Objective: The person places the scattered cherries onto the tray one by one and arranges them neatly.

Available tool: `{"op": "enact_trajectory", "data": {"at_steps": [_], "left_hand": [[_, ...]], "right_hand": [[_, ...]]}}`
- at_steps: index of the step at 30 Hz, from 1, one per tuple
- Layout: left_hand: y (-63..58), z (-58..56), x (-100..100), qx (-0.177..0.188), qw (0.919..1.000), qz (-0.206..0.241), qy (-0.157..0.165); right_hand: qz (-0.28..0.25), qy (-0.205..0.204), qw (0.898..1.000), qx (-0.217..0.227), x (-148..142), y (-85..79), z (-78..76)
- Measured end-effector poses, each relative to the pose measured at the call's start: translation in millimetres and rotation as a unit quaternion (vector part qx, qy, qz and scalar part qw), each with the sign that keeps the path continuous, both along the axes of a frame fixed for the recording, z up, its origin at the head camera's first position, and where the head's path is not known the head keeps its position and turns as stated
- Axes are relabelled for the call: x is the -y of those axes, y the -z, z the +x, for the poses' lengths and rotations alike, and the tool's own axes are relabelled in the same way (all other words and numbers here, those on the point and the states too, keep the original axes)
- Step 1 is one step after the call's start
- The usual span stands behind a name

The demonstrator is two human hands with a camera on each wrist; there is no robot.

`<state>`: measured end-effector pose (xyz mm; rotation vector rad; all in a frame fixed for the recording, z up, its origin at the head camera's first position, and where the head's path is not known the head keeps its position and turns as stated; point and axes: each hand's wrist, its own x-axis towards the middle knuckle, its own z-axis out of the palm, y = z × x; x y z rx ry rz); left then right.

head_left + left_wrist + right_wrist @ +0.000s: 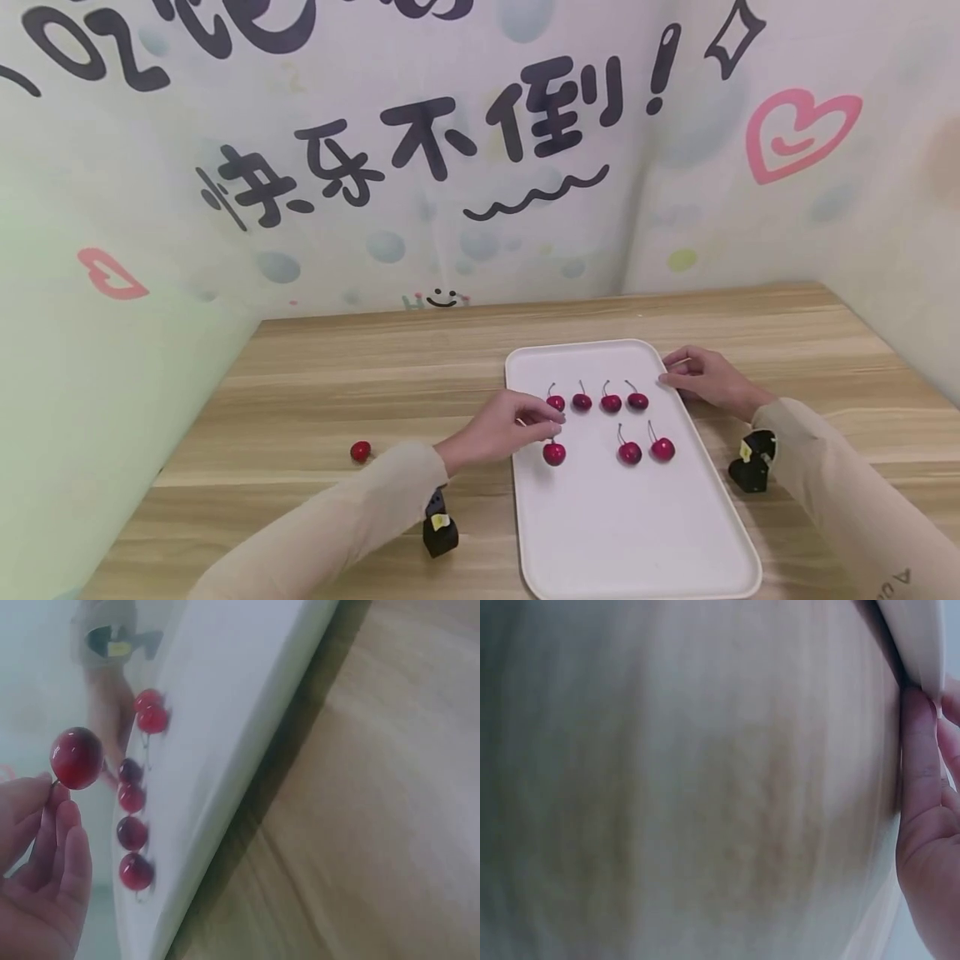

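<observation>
Thumb and fingertips of my left hand point(501, 427) pinch a red cherry point(554, 453) by its stem. In the left wrist view this cherry point(76, 758) hangs in the air, apart from the others. Below it lies a white rectangular tray point(592, 533). On the tray, a back row of several cherries point(611, 403) lies with stems pointing away; the leftmost is partly hidden by my left hand. Two more cherries point(662, 449) sit in front of that row, at the right. My right hand point(705, 382) holds the tray's right rim near the far corner, thumb point(919, 735) against its outer side.
A single cherry point(361, 452) lies on the wooden table point(315, 392) left of the tray, close to my left sleeve. A pale wall covering point(480, 250) with lettering rises behind the table's back edge. Black wrist cameras point(440, 533) sit under both forearms.
</observation>
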<state>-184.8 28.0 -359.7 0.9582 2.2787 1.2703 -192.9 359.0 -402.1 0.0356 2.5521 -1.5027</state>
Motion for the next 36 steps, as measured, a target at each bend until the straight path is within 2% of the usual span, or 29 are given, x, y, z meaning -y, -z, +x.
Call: {"op": "enact_trajectory", "data": {"at_steps": [6, 10, 14, 23, 26, 36], "left_hand": [[0.5, 0.4, -18.3, 0.031, 0.9990, 0.012, -0.030], [-1.2, 0.6, -29.5, 0.052, 0.9979, 0.015, -0.036], [2.5, 3.3, -39.3, 0.072, 0.9962, 0.008, -0.049], [15.0, 5.0, -54.8, 0.071, 0.9945, -0.026, -0.072], [17.6, 4.4, -54.7, 0.059, 0.9947, -0.035, -0.077], [22.8, 0.5, -54.7, 0.068, 0.9930, -0.024, -0.094]], "right_hand": [[0.007, 0.000, 1.000, 0.003, -1.6, -0.2, -0.2], [0.015, -0.001, 1.000, 0.003, -2.1, -1.6, -0.2], [0.018, -0.002, 1.000, 0.004, -1.4, -3.4, -0.1], [0.016, -0.001, 1.000, 0.002, -0.3, -4.0, 0.0], [0.012, -0.003, 1.000, 0.003, -0.5, -3.3, 0.1], [0.010, -0.007, 1.000, 0.002, -0.3, -3.0, 1.0]]}}
